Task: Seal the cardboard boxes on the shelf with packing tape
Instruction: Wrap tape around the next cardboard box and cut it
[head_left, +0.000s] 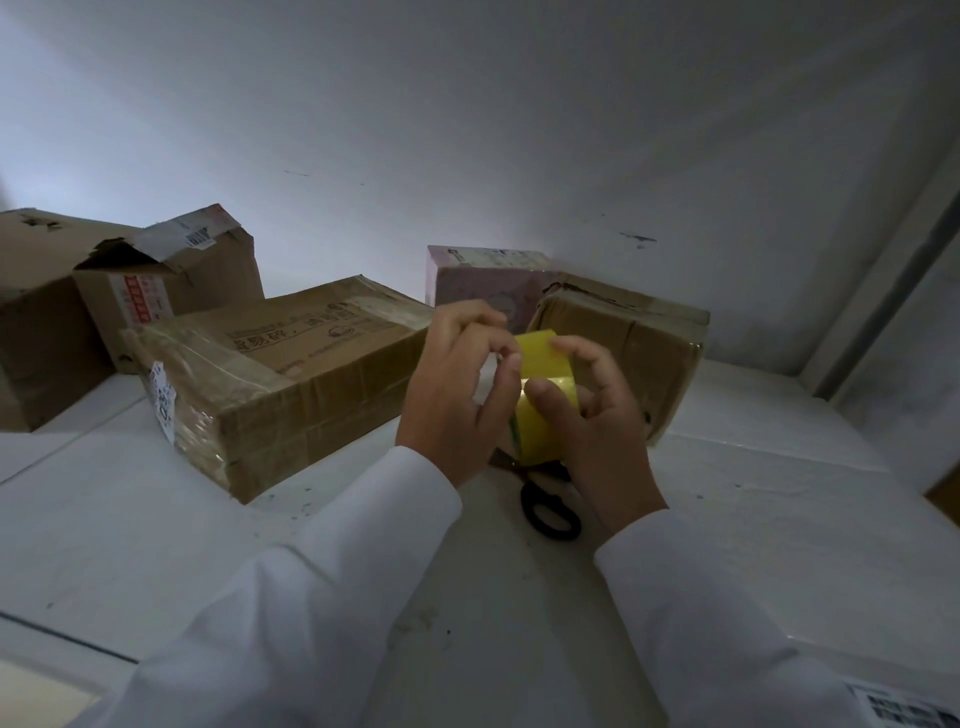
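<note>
A yellow roll of packing tape (540, 415) is held above the white shelf (156, 519) in the middle of the view. My right hand (597, 421) grips the roll, thumb across its face. My left hand (462, 384) pinches the loose yellow tape end (535, 351) at the top of the roll. A flat taped cardboard box (280, 379) lies left of my hands. A smaller brown box (649, 343) stands just behind the roll on the right.
Black-handled scissors (550, 512) lie on the shelf under my hands. A pink box (483, 286) stands at the back. Two torn open cardboard boxes (171, 270) sit at the far left. White wall rises behind; a frame post (893, 291) runs at the right.
</note>
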